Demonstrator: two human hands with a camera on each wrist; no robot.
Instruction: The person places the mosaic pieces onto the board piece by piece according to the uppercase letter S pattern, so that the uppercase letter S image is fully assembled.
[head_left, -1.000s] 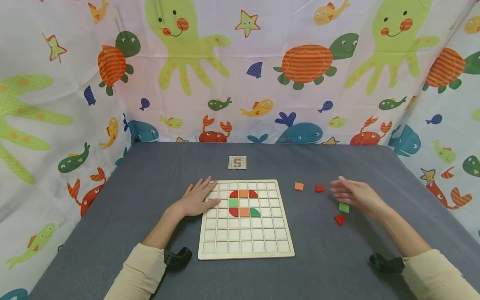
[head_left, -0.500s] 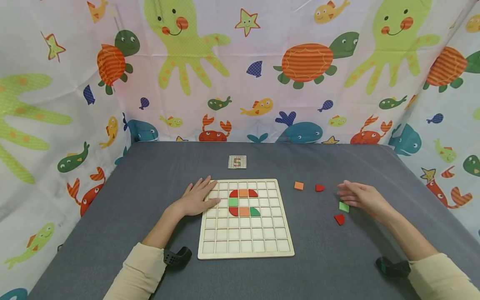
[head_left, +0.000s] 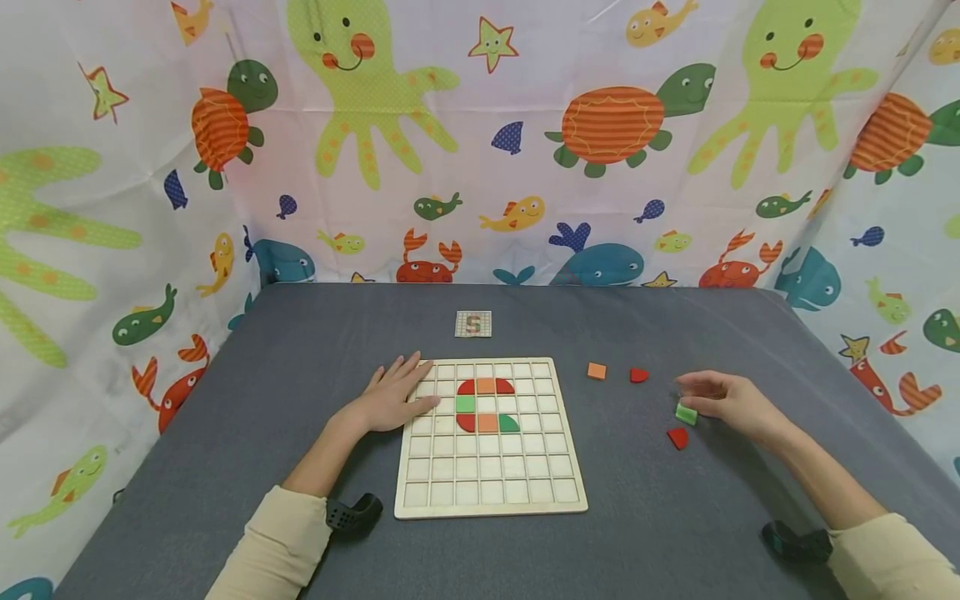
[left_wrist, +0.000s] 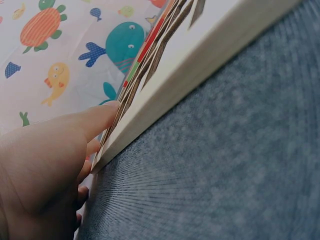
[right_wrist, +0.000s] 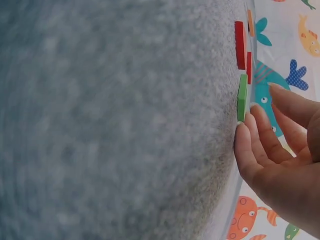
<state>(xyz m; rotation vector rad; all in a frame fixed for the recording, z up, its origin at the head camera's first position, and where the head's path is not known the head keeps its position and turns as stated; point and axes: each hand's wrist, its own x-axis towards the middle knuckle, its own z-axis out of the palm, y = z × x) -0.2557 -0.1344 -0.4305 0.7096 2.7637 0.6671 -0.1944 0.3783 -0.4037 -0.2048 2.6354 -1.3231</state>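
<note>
I saw the right hand (head_left: 726, 405) close in on the loose green tile (head_left: 685, 416) on the desk (head_left: 637, 483); whether its bent fingers pinched it, I couldn't tell. The left hand (head_left: 388, 397), fingers spread, rested on the board (head_left: 491, 510). Work seemed at the pick-up stage.

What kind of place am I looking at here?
Probably a tabletop play or recording booth: a sea-animal cloth hangs behind a grey table, which bears a gridded board with coloured pieces.
</note>
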